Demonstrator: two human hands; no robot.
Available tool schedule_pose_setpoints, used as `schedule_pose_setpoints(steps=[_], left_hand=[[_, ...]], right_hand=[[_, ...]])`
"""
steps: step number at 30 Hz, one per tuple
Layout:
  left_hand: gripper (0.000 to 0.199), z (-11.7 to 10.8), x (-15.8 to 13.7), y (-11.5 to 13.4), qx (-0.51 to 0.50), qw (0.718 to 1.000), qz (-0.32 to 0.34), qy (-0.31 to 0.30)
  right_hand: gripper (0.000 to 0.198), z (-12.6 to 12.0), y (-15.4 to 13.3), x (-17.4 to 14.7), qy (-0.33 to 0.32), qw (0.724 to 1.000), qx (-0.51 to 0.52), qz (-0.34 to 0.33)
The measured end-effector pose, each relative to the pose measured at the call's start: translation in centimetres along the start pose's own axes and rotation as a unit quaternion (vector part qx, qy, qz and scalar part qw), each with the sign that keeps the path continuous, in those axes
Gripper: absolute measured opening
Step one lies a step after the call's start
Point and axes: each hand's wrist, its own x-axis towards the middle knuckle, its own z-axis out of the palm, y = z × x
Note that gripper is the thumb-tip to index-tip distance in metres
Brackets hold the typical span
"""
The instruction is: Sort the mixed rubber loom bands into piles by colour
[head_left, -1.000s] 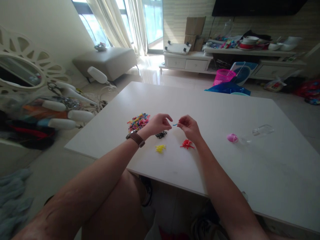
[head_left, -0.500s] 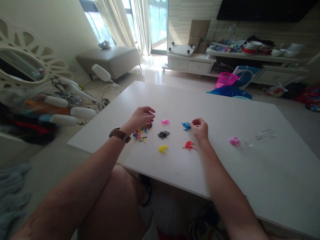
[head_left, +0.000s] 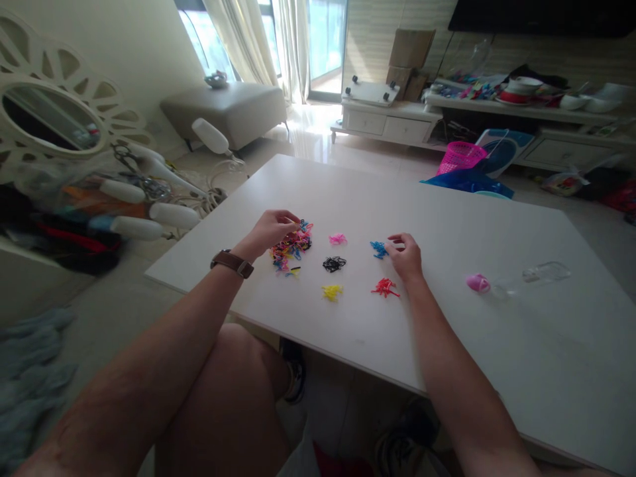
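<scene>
Mixed-colour pile point(head_left: 292, 250) of small bands seen toward the table's left edge. Bands judged very light, soft and springy, hard to break, apt to tangle; best pinched singly by one loose end or loop, from the pile's rim. Smaller heaps laid out between pile and right edge: pink point(head_left: 338, 239) on the far-edge side, black point(head_left: 334, 264) between, yellow point(head_left: 331, 292) nearest the near edge; blue point(head_left: 378, 249) and red point(head_left: 385, 287) farther right, blue beyond red. Left hand point(head_left: 293, 222) placed at the pile's far side, thumb and forefinger nearly closed; anything pinched cannot be made out. Right hand point(head_left: 390, 242) placed at the blue heap, fingers loosely curled, part-open; whether a band is held cannot be told.
</scene>
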Motion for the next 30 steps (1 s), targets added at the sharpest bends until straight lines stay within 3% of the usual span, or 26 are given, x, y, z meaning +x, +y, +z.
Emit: schedule_pose_setpoints(steps=[4, 8, 15, 21, 27, 30], left_hand=[[0.022, -0.5, 0.1, 0.0, -0.017, 1.0, 0.001, 0.011], [0.022, -1.1, 0.1, -0.2, 0.0, 1.0, -0.004, 0.027], [0.018, -1.6, 0.6, -2.2, 0.102, 0.993, 0.012, 0.058], [0.009, -1.7, 0.6, -2.8, 0.195, 0.981, -0.01, -0.004], [0.018, -1.9, 0.9, -3.5, 0.287, 0.953, -0.059, -0.073], [0.017, -1.9, 1.1, -3.8, 0.312, 0.944, -0.073, -0.077]], right_hand=[[0.055, 0.2, -0.4, -0.5, -0.114, 0.979, -0.122, -0.116], [0.041, 0.3, -0.4, -0.7, -0.159, 0.963, -0.173, -0.129], [0.022, 0.5, 0.5, -0.2, -0.132, 0.975, -0.109, -0.139], [0.033, 0.6, 0.4, -0.3, -0.088, 0.987, -0.065, -0.121], [0.039, 1.0, 1.2, 0.1, -0.039, 0.99, -0.027, -0.136], [0.04, 1.2, 1.5, 0.1, -0.026, 0.99, -0.021, -0.138]])
